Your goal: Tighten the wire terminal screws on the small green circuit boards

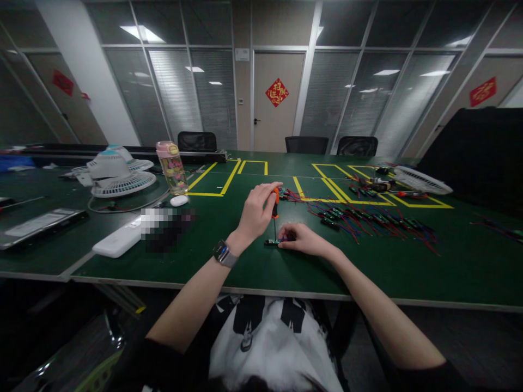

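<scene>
Screwdriver (275, 210) should press straight down, left hand (257, 209) pinching its top, right hand (301, 238) pinching the circuit board (270, 243) steady.

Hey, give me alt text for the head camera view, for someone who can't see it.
A person's left grip holds an orange-handled screwdriver tip-down at a small circuit board, which the right grip holds on a green table; wired boards lie to the right.

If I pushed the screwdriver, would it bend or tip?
The screwdriver probably wouldn't bend, since its shaft looks straight. Without the left hand gripping it, it would likely tip: it's upright, with a handle thicker than its shaft.
</scene>
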Action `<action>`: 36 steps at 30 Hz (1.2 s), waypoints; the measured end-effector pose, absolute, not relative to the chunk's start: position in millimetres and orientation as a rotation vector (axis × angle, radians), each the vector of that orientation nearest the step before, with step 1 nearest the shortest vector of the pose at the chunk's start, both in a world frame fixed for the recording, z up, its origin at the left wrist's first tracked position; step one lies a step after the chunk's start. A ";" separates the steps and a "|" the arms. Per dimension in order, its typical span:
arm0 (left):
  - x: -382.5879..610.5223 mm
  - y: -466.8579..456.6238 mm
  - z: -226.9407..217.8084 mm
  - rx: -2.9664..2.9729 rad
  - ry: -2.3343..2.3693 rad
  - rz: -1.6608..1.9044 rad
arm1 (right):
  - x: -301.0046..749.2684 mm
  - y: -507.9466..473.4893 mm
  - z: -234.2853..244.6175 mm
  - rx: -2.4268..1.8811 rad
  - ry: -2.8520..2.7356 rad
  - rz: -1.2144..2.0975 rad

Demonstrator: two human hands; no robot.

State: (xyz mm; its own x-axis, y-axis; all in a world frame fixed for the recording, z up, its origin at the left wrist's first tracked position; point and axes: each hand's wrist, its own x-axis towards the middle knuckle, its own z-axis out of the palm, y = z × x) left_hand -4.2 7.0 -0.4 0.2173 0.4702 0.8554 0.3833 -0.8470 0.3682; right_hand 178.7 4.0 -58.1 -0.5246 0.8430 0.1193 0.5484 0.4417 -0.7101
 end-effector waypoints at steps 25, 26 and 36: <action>-6.6 7.3 1.9 3.109 0.982 1.554 | 179.0 3.5 -57.4 -1.140 -2.253 0.842; -7.0 7.5 1.6 3.099 0.973 1.581 | 179.1 3.6 -57.3 -1.144 -2.251 0.840; -6.9 5.3 0.5 3.100 0.966 1.600 | 178.5 3.4 -57.8 -1.157 -2.240 0.854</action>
